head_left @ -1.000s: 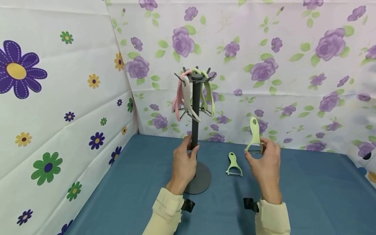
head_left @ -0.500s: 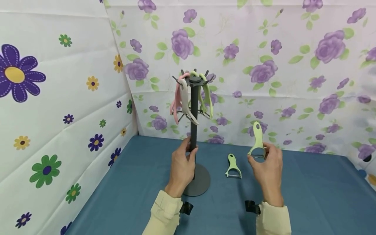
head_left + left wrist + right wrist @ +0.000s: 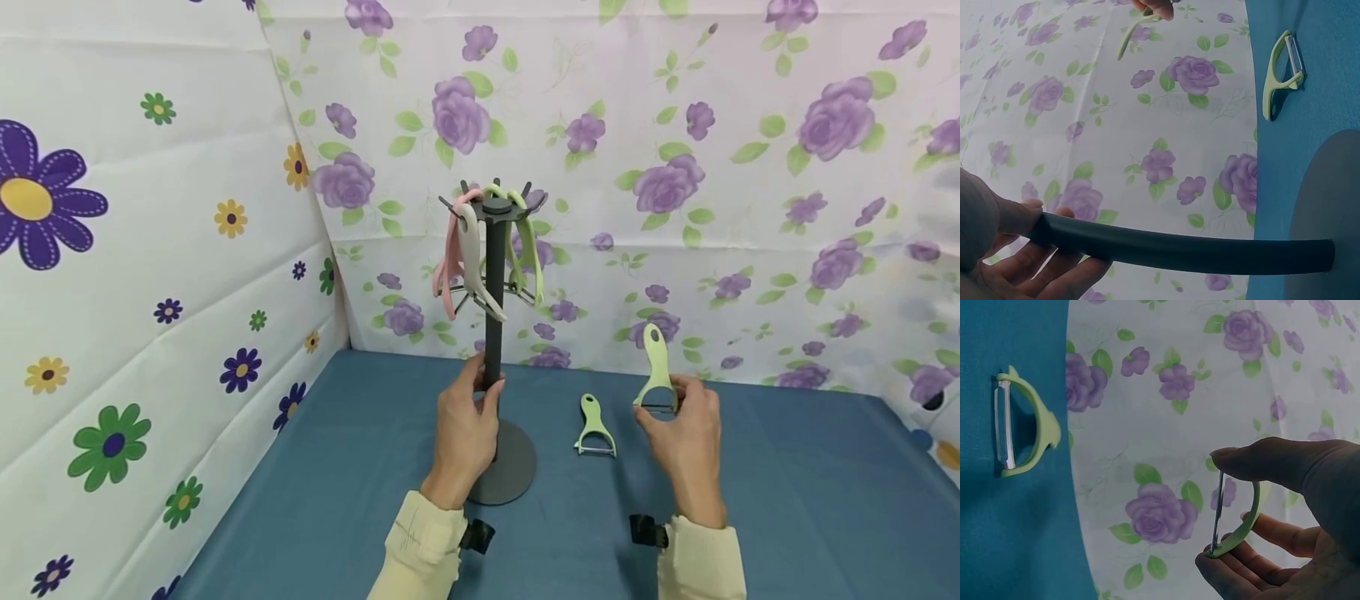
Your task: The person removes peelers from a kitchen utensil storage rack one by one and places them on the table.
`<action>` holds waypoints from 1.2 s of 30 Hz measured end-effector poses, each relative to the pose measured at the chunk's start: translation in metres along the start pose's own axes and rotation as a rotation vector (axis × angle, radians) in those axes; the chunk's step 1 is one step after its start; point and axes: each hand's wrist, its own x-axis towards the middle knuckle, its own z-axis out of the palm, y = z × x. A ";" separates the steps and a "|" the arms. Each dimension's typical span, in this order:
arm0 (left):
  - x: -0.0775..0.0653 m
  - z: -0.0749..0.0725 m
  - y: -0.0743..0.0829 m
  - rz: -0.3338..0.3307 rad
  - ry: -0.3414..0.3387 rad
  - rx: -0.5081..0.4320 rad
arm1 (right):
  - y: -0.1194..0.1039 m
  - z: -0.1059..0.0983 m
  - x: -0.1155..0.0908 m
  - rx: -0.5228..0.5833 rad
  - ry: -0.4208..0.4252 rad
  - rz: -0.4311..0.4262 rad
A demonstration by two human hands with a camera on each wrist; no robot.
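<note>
My left hand (image 3: 463, 433) grips the dark post of a grey stand (image 3: 493, 342) from the left; in the left wrist view its thumb and fingers wrap the post (image 3: 1197, 251). From the stand's top hooks hang a pink peeler (image 3: 450, 265), a whitish peeler (image 3: 471, 250) and green peelers (image 3: 531, 258), partly overlapping. To the right, my right hand (image 3: 686, 437) pinches a light green peeler (image 3: 657, 358) by its blade end, handle pointing up. In the right wrist view the thumb and fingers hold that peeler's frame (image 3: 1249, 531) from both sides.
Another green peeler (image 3: 593, 425) lies on the blue tabletop (image 3: 570, 542), between the stand's round base (image 3: 513, 475) and my right hand. A purple-flowered cloth (image 3: 585, 183) stands behind the table, and a flower-printed cloth (image 3: 180, 250) borders the left.
My right hand has lowered slightly and shifted a little right with the green peeler. The left hand keeps its grip on the post. The head view has tilted slightly.
</note>
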 end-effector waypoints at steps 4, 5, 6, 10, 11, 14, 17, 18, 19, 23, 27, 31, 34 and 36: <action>0.003 0.001 0.001 0.006 -0.006 -0.015 | 0.003 0.001 0.003 -0.008 -0.004 -0.001; 0.003 0.002 0.001 0.007 -0.006 -0.020 | 0.004 0.001 0.004 -0.011 -0.005 0.000; 0.004 0.002 0.001 0.005 -0.006 -0.024 | 0.005 0.001 0.004 -0.015 -0.009 0.003; 0.003 0.001 0.000 -0.009 -0.005 -0.031 | 0.009 0.003 0.004 -0.047 -0.036 0.030; 0.003 0.001 0.000 -0.011 -0.004 -0.031 | 0.011 0.004 0.004 -0.054 -0.041 0.036; 0.002 0.000 0.000 -0.021 -0.001 -0.034 | 0.014 0.005 0.005 -0.069 -0.051 0.047; 0.001 0.000 0.000 -0.032 -0.004 -0.039 | 0.017 0.006 0.005 -0.083 -0.072 0.054; 0.000 0.000 0.000 -0.037 -0.006 -0.044 | 0.018 0.006 0.005 -0.088 -0.083 0.058; 0.000 0.000 0.000 -0.043 -0.007 -0.046 | 0.019 0.006 0.004 -0.093 -0.095 0.065; -0.002 0.001 0.001 -0.063 -0.005 -0.049 | 0.020 0.007 0.004 -0.109 -0.126 0.069; -0.001 0.001 0.002 -0.069 -0.008 -0.059 | 0.019 0.008 0.004 -0.119 -0.121 0.050; 0.000 -0.001 0.002 -0.065 -0.015 -0.078 | 0.019 0.011 0.003 -0.121 -0.148 0.052; 0.000 0.000 0.002 -0.063 -0.017 -0.086 | 0.021 0.011 0.004 -0.124 -0.164 0.059; 0.001 0.000 0.002 -0.064 -0.016 -0.086 | 0.022 0.010 0.005 -0.129 -0.157 0.060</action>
